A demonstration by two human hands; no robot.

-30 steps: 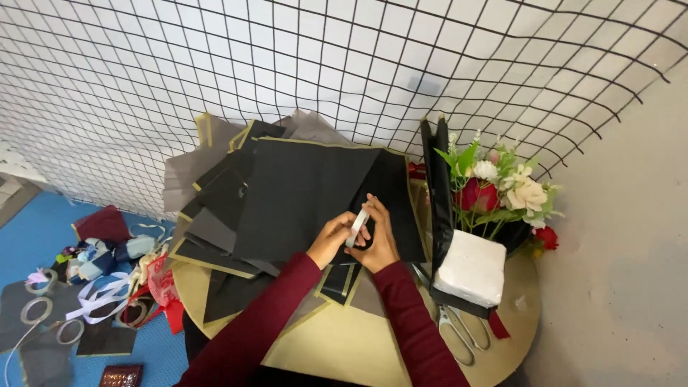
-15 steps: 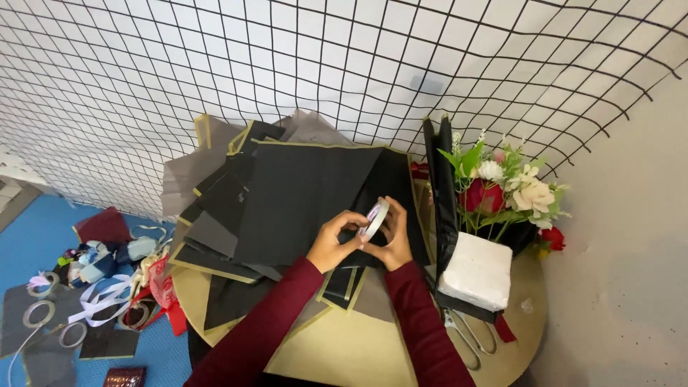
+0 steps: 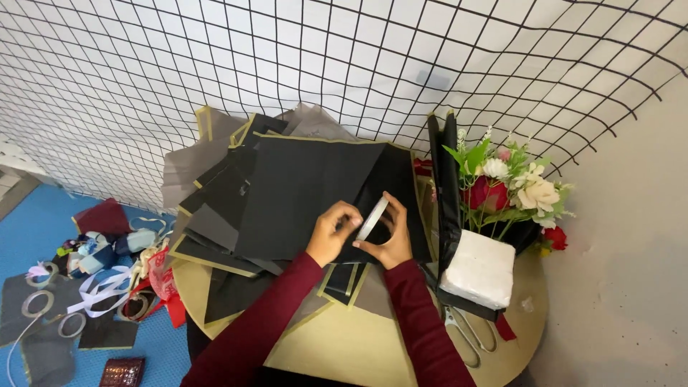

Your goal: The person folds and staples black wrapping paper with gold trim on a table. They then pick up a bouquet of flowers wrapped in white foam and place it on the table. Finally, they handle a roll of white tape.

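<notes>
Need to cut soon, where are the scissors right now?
In the head view, the scissors lie on the round table's right side, just below the white foam block.

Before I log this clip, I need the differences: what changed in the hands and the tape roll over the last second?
Both hands lifted the white tape roll slightly off the black sheets and turned it more upright. The left hand and right hand hold it between them as before. The flowers, white foam block and scissors stayed put.
</notes>
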